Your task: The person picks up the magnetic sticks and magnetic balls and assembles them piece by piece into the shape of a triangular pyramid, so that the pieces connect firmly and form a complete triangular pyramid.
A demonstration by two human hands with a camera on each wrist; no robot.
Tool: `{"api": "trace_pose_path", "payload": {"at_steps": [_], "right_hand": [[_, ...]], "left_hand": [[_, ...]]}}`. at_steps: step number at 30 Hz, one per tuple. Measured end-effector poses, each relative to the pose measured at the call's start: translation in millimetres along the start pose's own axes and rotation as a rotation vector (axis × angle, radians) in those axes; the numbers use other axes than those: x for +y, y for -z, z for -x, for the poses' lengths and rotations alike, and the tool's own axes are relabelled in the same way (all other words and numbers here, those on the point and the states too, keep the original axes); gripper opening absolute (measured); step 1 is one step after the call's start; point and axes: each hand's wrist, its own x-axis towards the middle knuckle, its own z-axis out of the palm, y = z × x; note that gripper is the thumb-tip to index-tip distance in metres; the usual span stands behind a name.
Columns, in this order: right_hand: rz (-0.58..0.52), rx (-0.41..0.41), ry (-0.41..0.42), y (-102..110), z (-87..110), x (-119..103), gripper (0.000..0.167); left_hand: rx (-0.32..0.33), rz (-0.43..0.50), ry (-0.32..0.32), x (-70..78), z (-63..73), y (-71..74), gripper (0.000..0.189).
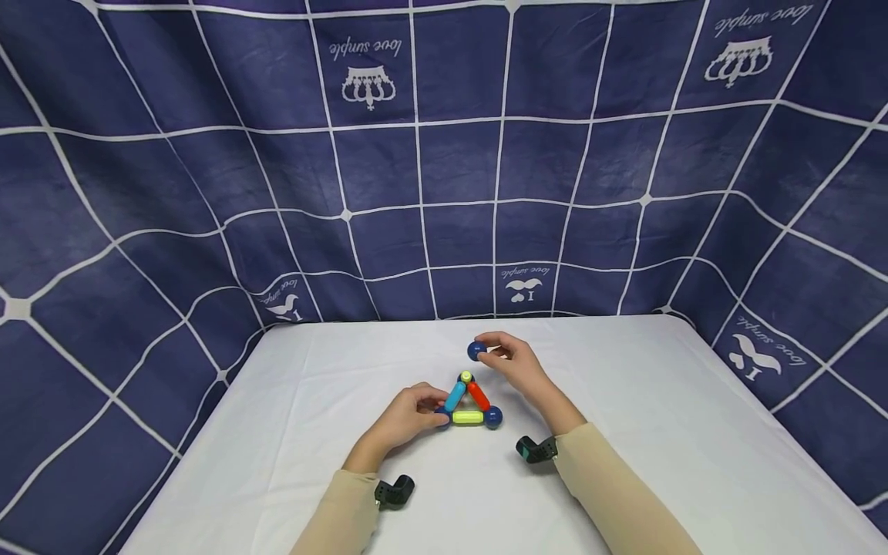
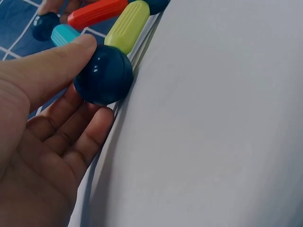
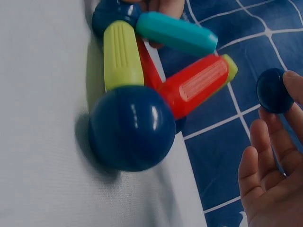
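A magnetic-style construction of coloured rods and blue balls sits on the white table. My left hand (image 1: pixel 409 416) pinches its left blue ball (image 2: pixel 105 75) between thumb and fingers. A yellow-green rod (image 1: pixel 468 417) joins that ball to the right blue ball (image 1: pixel 492 417). From these two balls a cyan rod (image 3: pixel 177 33) and a red rod (image 3: pixel 194 85) slant upward, their upper ends bare. Another yellow-green rod end (image 1: pixel 466 376) shows at the far corner; a second red rod lies low, partly hidden. My right hand (image 1: pixel 512 362) holds a loose blue ball (image 1: pixel 476 351) by its fingertips, beyond the construction.
A white cloth (image 1: pixel 277 462) covers the table. Behind and beside it hangs a dark blue curtain (image 1: pixel 458 162) with white grid lines. Each wrist wears a small black camera, one on the left (image 1: pixel 395 491) and one on the right (image 1: pixel 536 449).
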Motion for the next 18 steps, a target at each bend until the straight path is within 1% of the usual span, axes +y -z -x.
{"api": "trace_pose_path", "payload": {"at_steps": [4, 11, 12, 18], "right_hand": [[-0.031, 0.002, 0.008, 1, 11.6, -6, 0.03], [-0.029, -0.007, 0.039, 2, 28.0, -8, 0.029], [-0.027, -0.012, 0.047, 2, 31.9, -12, 0.029], [-0.032, -0.028, 0.096, -1, 36.0, -2, 0.028]], "left_hand": [[0.011, 0.003, -0.002, 1.8, -1.2, -5.2, 0.03], [0.039, -0.005, -0.004, 6.3, -2.2, -12.7, 0.03], [0.041, -0.005, -0.006, 6.5, -2.5, -13.3, 0.03], [0.044, 0.014, -0.018, 8.4, -2.9, -16.1, 0.03]]}}
